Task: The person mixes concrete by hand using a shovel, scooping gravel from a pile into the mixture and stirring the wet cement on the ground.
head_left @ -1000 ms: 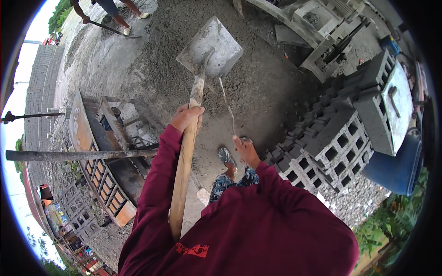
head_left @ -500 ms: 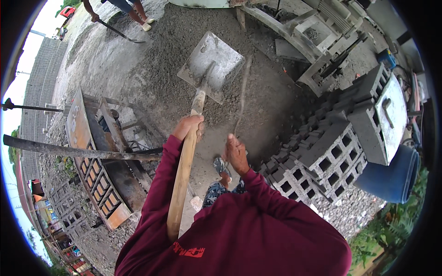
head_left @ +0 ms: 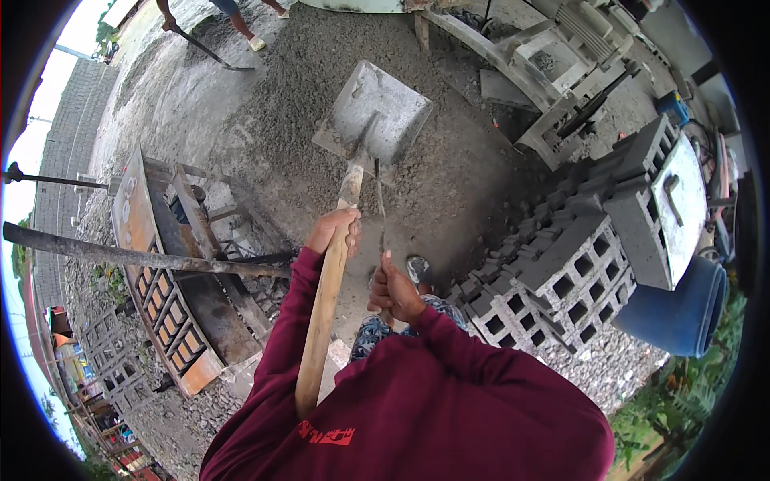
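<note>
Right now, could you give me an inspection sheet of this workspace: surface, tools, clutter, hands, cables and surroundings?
Surface: gray ground, partly under coarse loose material.
Tools: square-bladed shovel; thin stick.
Clutter: hollow blocks stacked at right; rusty metal frame at left.
Hands: left hand grips the shovel by its wooden handle; right hand holds the thin stick.
Cables: nothing seen.
Surroundings: another person, upper left; blue barrel, far right.

red print [head_left: 338, 437] on maroon shirt [head_left: 473, 409], lettering too small to read
</note>
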{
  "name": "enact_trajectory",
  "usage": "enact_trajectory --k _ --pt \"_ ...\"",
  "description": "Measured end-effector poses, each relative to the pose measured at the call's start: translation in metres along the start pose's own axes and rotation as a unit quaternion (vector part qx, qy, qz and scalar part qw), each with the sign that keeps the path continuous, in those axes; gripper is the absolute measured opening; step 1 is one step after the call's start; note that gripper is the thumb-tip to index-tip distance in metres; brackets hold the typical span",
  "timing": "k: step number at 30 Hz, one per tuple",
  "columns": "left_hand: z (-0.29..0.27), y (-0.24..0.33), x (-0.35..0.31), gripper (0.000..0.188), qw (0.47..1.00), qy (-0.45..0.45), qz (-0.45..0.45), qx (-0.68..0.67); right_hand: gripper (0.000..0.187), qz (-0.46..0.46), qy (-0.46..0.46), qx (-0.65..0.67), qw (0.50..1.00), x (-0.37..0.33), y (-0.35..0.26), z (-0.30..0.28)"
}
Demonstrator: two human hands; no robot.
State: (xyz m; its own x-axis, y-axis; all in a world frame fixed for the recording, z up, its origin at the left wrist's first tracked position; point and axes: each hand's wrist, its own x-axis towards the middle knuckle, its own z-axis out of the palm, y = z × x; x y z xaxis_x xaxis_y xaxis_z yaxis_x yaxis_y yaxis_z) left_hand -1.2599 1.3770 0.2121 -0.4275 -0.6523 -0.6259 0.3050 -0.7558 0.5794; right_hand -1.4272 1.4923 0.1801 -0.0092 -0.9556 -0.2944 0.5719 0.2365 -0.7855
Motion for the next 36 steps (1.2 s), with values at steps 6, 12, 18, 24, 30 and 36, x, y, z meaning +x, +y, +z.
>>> enact_trajectory --k 6,12,18,24,30,36 --pt "-0.030 -0.023 -0.015 0.020 1.000 0.024 -0.002 0.020 0.058 0.196 -0.047 0.022 0.979 0.011 -0.088 -0.029" --pt "-0.027 -0.040 -0.027 0.019 0.999 0.040 -0.010 0.035 0.057 -0.032 -0.045 -0.024 0.998 0.032 -0.160 -0.031" --pt "-0.017 -0.042 -0.019 0.026 0.948 0.140 0.008 0.284 0.051 0.035 -0.072 -0.155 0.985 0.018 -0.137 -0.026" --pt "-0.035 -0.060 0.002 0.051 0.664 0.342 0.082 0.660 0.048 -0.317 -0.197 -0.057 0.926 0.003 -0.213 0.032" --pt "-0.006 -0.038 0.013 0.070 0.674 0.330 0.042 0.660 0.052 -0.295 -0.046 -0.287 0.910 0.036 -0.092 -0.019" --pt "-0.045 -0.083 0.008 0.080 0.675 0.335 0.023 0.657 0.053 0.121 -0.032 -0.130 0.984 0.016 -0.118 0.023"
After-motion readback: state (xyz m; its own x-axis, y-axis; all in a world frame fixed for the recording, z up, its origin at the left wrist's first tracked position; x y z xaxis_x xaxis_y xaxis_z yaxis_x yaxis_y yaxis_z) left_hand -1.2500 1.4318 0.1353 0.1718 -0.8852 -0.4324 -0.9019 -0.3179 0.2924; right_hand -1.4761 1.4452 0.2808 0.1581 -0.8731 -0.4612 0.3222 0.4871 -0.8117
